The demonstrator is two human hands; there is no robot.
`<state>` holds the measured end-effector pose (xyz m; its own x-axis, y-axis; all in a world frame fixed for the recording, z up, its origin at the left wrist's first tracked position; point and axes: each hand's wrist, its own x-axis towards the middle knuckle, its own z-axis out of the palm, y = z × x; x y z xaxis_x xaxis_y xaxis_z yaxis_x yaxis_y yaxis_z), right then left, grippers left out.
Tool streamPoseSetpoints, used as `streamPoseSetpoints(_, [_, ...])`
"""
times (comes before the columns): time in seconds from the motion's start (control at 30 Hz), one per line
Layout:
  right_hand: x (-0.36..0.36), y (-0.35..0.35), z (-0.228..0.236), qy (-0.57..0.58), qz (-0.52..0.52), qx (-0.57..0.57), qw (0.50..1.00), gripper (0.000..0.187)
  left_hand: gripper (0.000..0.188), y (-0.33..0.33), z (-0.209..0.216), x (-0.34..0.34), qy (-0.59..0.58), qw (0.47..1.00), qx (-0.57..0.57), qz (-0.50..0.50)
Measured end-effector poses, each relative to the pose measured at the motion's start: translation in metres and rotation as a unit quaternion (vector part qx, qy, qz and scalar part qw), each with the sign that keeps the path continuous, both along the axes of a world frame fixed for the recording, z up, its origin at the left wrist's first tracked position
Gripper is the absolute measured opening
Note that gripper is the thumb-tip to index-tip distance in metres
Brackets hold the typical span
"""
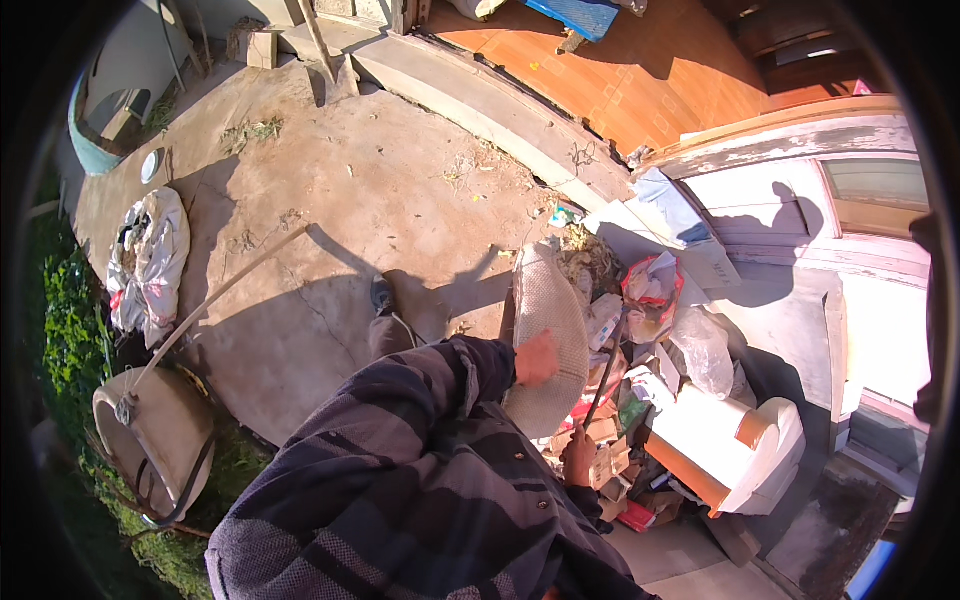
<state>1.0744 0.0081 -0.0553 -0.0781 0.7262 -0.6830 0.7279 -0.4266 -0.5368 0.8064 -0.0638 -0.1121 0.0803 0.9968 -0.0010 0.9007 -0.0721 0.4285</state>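
Note:
My left hand (537, 358) is closed on a beige woven basket (545, 290), shallow and tilted on its side against a rubbish heap. Lower and to the right, my right hand (578, 460) grips a thin dark rod (606, 380), which slants up across the heap. The rod's far end is lost among the litter. Around it lie a red-and-white plastic bag (652, 292), a clear plastic bag (703, 350), torn cardboard (607, 464) and dry plant scraps (585, 262). My dark checked sleeve covers the left forearm.
A white box-like piece with brown edges (700, 430) lies beside the heap, against a pale wall. Behind runs a concrete step (480, 105) below an orange tiled floor (640, 90). Leftward are a stuffed white sack (150, 260), a long wooden pole (230, 285) and a tan tub (150, 440).

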Motion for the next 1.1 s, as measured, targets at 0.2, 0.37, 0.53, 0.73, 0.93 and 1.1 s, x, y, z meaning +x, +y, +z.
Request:
streamPoseSetpoints(0.2, [-0.075,-0.006,0.017,-0.02,0.078,0.114,0.99,0.036,0.012,-0.043,0.069,-0.117,-0.023,0.996,0.078,0.041])
streamPoseSetpoints(0.37, [-0.179,-0.004,-0.005,-0.04,0.278,0.302,0.911,0.048,0.014,-0.11,0.123,-0.217,-0.035,0.982,0.032,0.183])
streamPoseSetpoints(0.53, [-0.287,-0.018,-0.004,0.001,0.243,0.203,0.949,0.043,0.014,-0.153,0.142,-0.291,-0.043,0.925,0.04,0.374])
streamPoseSetpoints(0.73, [-0.41,-0.009,0.003,0.034,0.326,0.201,0.923,0.042,0.018,-0.199,0.131,-0.385,-0.036,0.817,0.065,0.571])
streamPoseSetpoints(0.93, [-0.547,0.022,-0.021,0.069,0.386,0.031,0.919,0.032,0.023,-0.249,0.088,-0.463,-0.03,0.733,0.037,0.679])
streamPoseSetpoints(1.1, [-0.641,0.063,-0.023,-0.015,0.581,0.016,0.813,0.038,0.025,-0.267,0.07,-0.502,-0.085,0.673,-0.05,0.733])
